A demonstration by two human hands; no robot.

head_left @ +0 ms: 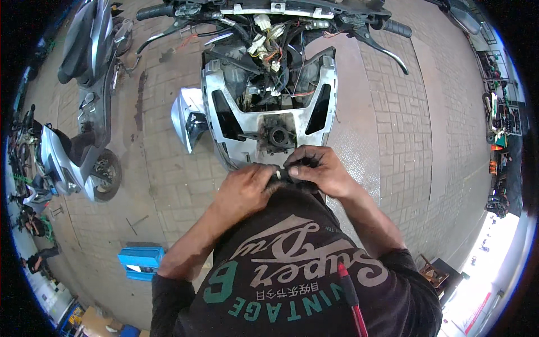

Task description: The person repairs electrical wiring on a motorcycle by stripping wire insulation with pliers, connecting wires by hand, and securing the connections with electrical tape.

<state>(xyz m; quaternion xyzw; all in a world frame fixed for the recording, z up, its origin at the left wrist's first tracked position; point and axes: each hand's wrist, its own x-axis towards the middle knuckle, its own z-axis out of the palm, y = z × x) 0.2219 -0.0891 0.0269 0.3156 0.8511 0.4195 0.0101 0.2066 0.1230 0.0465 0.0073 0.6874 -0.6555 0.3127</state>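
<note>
Pinching a small dark part (pixel 283 176) between our two hands, we have it just beyond our dark shirt (pixel 269 210), at the near edge of the scooter's silver panel (pixel 252 121). Our right hand (pixel 320 171) grips it between thumb and bent forefinger; our left hand (pixel 247 184) seems to close on its left end, though those fingertips are partly hidden. A pale spot shows between the two grips, and we cannot make out what the part is.

As far as we can judge, the opening up is done: on the far side, below the handlebar (pixel 275 9), loose wiring (pixel 271 55) and white connectors (pixel 257 44) lie bare. A dark fitting with a round hole (pixel 278 135) sits in the panel, between the wiring and our hands. The part is in our fingers, not seated on the scooter, and the wiring is uncovered, so we would call the machine not yet back together. Which connectors are joined we cannot tell.

To the left stands a parked scooter (pixel 92 121); nearer, a blue box (pixel 140 253) rests on the paving.
</note>
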